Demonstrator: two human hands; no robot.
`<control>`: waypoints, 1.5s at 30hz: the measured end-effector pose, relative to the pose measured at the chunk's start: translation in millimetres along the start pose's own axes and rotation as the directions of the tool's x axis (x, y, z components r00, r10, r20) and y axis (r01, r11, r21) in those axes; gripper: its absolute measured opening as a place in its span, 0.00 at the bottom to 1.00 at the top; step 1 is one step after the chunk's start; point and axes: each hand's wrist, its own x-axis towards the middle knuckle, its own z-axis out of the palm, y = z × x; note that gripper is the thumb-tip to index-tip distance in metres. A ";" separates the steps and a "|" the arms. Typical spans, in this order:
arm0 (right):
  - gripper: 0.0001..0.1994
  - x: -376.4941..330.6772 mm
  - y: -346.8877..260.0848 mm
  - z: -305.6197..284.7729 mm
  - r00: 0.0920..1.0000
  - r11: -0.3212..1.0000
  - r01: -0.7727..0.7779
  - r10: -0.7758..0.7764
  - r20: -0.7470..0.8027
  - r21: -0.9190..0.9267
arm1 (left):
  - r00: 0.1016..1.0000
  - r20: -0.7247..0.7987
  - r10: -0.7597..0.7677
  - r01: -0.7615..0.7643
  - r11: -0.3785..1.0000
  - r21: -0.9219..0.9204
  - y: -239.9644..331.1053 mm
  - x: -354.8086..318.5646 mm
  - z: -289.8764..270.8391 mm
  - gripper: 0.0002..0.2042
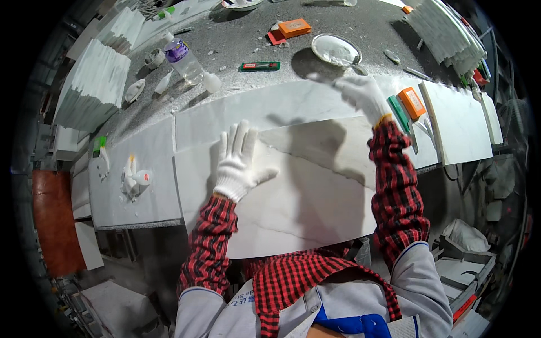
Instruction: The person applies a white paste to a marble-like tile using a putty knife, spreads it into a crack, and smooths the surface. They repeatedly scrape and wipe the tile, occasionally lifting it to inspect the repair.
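A large white marble slab with grey veins lies in front of me, its near edge close to my apron. My left hand, in a white knitted glove, rests flat on the slab with its fingers spread. My right hand, also gloved, is beyond the slab's far right corner. Its fingers point left and are smeared by motion, so whether they hold anything is unclear. Just past it stands a round metal dish with white powdery material inside and a short handle toward my right hand.
Stacks of pale tiles stand at left and another tile stack at far right. A bottle with a purple label, a green box, an orange box, a second orange box and a green-handled scraper lie around.
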 end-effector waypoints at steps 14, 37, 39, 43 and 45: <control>0.12 -40.0 19.1 1.1 0.930 0.964 0.150 -0.062 0.363 -0.219 | 0.983 -0.097 -0.157 0.113 0.927 -0.358 25.3 -37.3 -1.1 0.53; 0.17 -19.6 12.8 19.1 0.972 0.996 -0.005 0.025 0.233 -0.086 | 0.978 -0.169 -0.124 0.100 0.985 -0.144 19.8 -55.0 -4.6 0.48; 0.19 3.0 -6.0 -4.1 0.998 0.991 -0.008 0.016 0.059 -0.136 | 0.996 -0.015 -0.092 0.091 0.995 -0.050 21.5 -22.7 -10.5 0.50; 0.15 53.4 -3.0 -53.6 0.967 0.717 0.123 -0.242 -0.080 -0.686 | 0.986 -0.150 0.070 -0.062 0.996 0.057 12.2 43.3 13.7 0.49; 0.12 40.1 -4.1 -45.5 0.996 0.883 0.040 -0.072 -0.051 -0.467 | 0.972 -0.226 0.065 -0.062 0.998 0.019 7.6 48.2 20.2 0.47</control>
